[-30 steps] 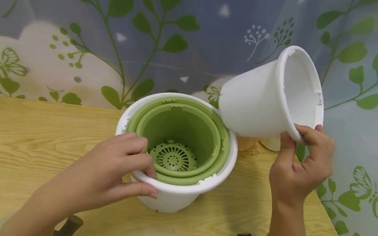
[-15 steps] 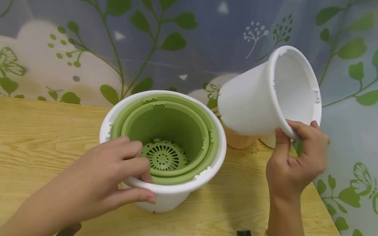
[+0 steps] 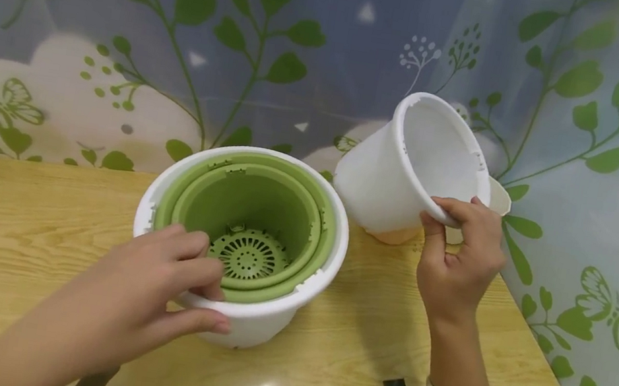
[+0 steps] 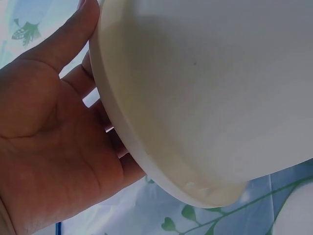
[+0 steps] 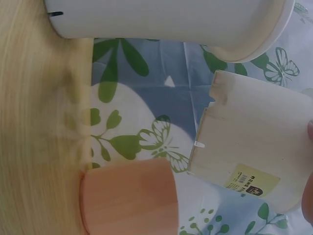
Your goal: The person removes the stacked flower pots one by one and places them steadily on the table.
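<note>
Both white pots sit farther toward nine o'clock than in the earlier frame, and the right-hand one is also a little lower. Left hand (image 3: pixel 152 283) grips, near seven o'clock, the rim of a round white plastic pot (image 3: pixel 259 327), thumb outside the wall; inside it nest two round green plastic pots (image 3: pixel 266 200), the inner with a slotted base. At its two o'clock, the right hand (image 3: pixel 458 262) pinches the rim of a second white plastic pot (image 3: pixel 372 176), tilted, mouth toward the right, and clear of the pale wooden surface (image 3: pixel 28 224). Beneath it, a small orange pot (image 5: pixel 134 198) stands on the surface. The step appears to be moving the pots about; next probably calls for turning the tilted pot upright without bumping the nested stack.
</note>
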The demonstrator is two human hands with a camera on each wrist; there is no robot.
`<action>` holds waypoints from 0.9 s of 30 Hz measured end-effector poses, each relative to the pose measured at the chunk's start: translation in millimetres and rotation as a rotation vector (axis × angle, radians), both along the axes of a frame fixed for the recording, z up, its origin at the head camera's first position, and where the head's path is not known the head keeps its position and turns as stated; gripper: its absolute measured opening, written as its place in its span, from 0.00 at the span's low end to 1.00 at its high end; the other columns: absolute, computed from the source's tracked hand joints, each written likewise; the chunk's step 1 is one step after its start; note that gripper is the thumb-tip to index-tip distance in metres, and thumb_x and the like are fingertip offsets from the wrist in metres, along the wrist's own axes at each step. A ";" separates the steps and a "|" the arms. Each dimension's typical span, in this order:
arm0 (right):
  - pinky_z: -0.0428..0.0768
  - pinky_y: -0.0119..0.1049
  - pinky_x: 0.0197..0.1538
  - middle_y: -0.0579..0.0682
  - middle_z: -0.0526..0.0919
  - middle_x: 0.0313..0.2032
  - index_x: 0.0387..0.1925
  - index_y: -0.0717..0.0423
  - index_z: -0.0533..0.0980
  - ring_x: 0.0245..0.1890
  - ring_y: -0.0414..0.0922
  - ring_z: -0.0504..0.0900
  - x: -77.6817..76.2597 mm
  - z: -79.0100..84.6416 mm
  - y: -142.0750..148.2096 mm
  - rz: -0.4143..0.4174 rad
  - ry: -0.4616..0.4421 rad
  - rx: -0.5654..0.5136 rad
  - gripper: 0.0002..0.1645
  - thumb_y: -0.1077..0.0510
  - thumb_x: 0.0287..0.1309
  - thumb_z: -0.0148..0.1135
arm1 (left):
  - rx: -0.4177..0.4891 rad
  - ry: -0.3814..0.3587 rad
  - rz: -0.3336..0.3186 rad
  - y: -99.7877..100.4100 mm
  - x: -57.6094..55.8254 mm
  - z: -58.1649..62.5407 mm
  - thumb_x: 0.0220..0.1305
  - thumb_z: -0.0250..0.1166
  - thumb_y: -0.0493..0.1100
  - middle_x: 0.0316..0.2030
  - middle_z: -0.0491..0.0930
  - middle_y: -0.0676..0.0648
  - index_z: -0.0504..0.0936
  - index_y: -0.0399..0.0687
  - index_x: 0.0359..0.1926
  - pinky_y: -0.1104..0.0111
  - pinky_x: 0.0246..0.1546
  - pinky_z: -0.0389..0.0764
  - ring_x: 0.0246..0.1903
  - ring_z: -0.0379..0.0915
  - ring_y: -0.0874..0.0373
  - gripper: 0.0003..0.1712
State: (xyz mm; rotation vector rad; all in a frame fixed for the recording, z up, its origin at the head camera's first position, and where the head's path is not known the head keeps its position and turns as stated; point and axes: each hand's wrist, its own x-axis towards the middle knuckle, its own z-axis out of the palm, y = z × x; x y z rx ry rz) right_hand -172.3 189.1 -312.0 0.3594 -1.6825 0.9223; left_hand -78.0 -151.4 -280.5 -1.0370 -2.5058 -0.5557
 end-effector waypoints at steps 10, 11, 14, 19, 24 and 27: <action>0.74 0.55 0.67 0.61 0.86 0.33 0.36 0.68 0.82 0.40 0.55 0.79 -4.1 -14.4 -10.0 0.059 -0.085 0.105 0.07 0.67 0.55 0.71 | -0.048 -0.064 -0.014 -9.6 1.4 3.8 0.56 0.71 0.66 0.30 0.63 0.73 0.73 0.75 0.28 0.77 0.33 0.69 0.31 0.59 0.75 0.15; 0.74 0.54 0.67 0.60 0.86 0.33 0.36 0.68 0.82 0.40 0.55 0.79 -4.6 -15.9 -11.4 0.068 -0.096 0.109 0.07 0.68 0.55 0.71 | -0.047 -0.070 -0.018 -10.3 1.3 3.9 0.56 0.70 0.66 0.30 0.63 0.73 0.73 0.75 0.28 0.77 0.33 0.69 0.31 0.59 0.76 0.15; 0.74 0.53 0.67 0.59 0.86 0.33 0.36 0.66 0.82 0.40 0.54 0.79 -6.0 -20.3 -15.3 0.092 -0.130 0.122 0.06 0.69 0.55 0.71 | -0.048 -0.078 -0.026 -11.4 1.0 3.9 0.56 0.70 0.66 0.30 0.63 0.73 0.73 0.75 0.28 0.78 0.33 0.68 0.31 0.58 0.76 0.14; 0.73 0.50 0.68 0.58 0.87 0.34 0.36 0.65 0.83 0.41 0.54 0.79 -9.4 -28.5 -20.1 0.121 -0.184 0.152 0.07 0.68 0.55 0.71 | -0.054 -0.062 -0.022 -12.2 1.7 3.7 0.56 0.70 0.66 0.30 0.62 0.72 0.73 0.75 0.28 0.78 0.32 0.68 0.31 0.58 0.76 0.14; 0.74 0.40 0.65 0.57 0.87 0.33 0.37 0.64 0.83 0.40 0.54 0.79 -12.3 -33.6 -21.9 0.142 -0.207 0.168 0.07 0.69 0.54 0.71 | -0.059 -0.065 -0.015 -12.3 2.5 4.0 0.57 0.70 0.66 0.30 0.62 0.71 0.73 0.75 0.28 0.77 0.33 0.68 0.31 0.58 0.75 0.14; 0.73 0.35 0.57 0.57 0.87 0.33 0.37 0.63 0.83 0.39 0.53 0.78 -13.6 -35.5 -21.8 0.158 -0.237 0.180 0.07 0.68 0.54 0.71 | -0.062 -0.058 -0.013 -12.6 2.7 4.4 0.57 0.70 0.66 0.29 0.61 0.71 0.73 0.74 0.28 0.77 0.33 0.68 0.31 0.58 0.75 0.14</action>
